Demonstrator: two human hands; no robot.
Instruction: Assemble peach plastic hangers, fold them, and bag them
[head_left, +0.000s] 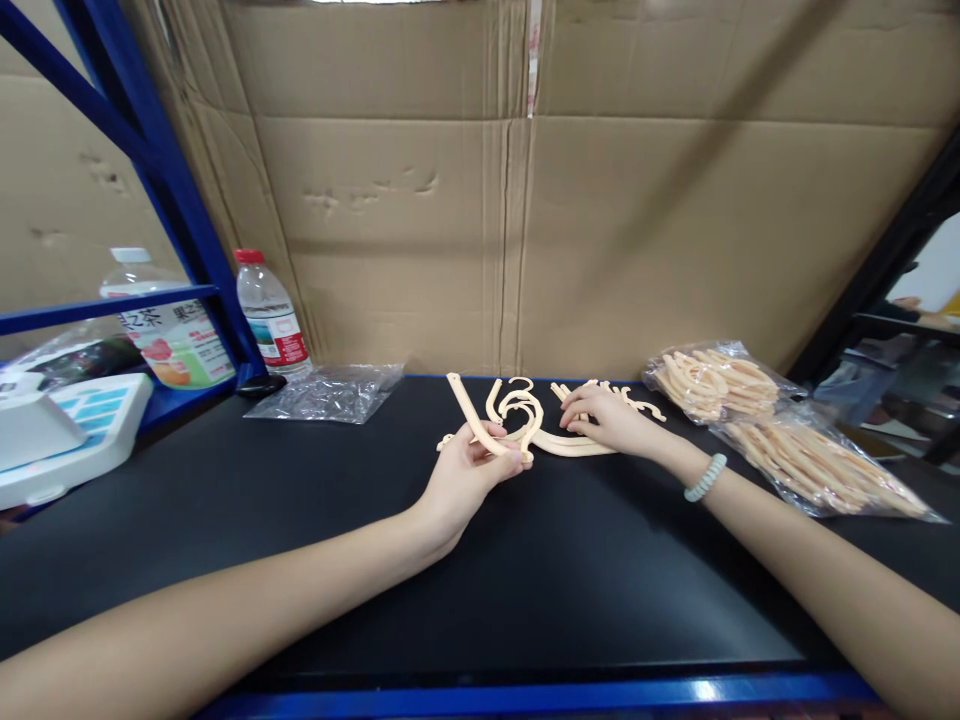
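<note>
My left hand (469,475) is closed around a peach-coloured curved plastic hanger arm (468,408), held tilted a little above the table. Behind it lie more peach pieces, among them a hanger hook (520,390) and a long curved hanger arm (574,446). My right hand (609,418), with a pale coiled band (705,478) on the wrist, reaches over a group of small hooked pieces (641,404). Its fingers are bent and apart, with nothing visible in them. Whether the fingertips touch the pieces below I cannot tell.
Two clear bags of peach parts (716,380) (821,462) lie at the right. A crumpled plastic bag (330,392), a red-capped bottle (271,315) and a larger bottle (176,330) are at the left, by a white device (75,430). Cardboard (390,250) walls the black table's (585,580) back.
</note>
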